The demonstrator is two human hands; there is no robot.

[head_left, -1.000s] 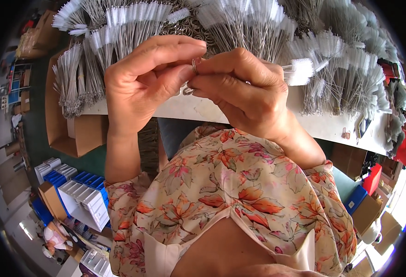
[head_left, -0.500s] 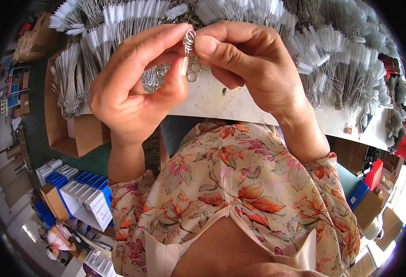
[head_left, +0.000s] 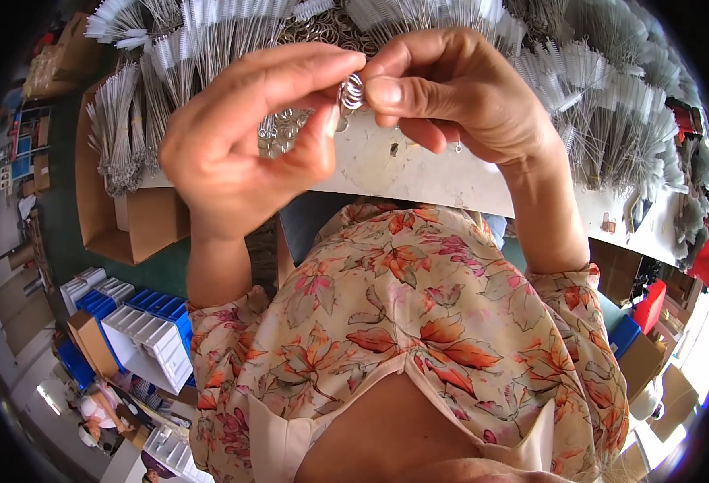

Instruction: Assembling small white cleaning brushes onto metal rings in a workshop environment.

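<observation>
Between the two raised hands, a small stack of metal rings (head_left: 351,91) is pinched: the left hand (head_left: 241,145) curls with fingertips on it, the right hand (head_left: 451,92) grips it by thumb and forefinger. Beyond them lie wire brushes (head_left: 604,113) on a white table (head_left: 419,173).
</observation>
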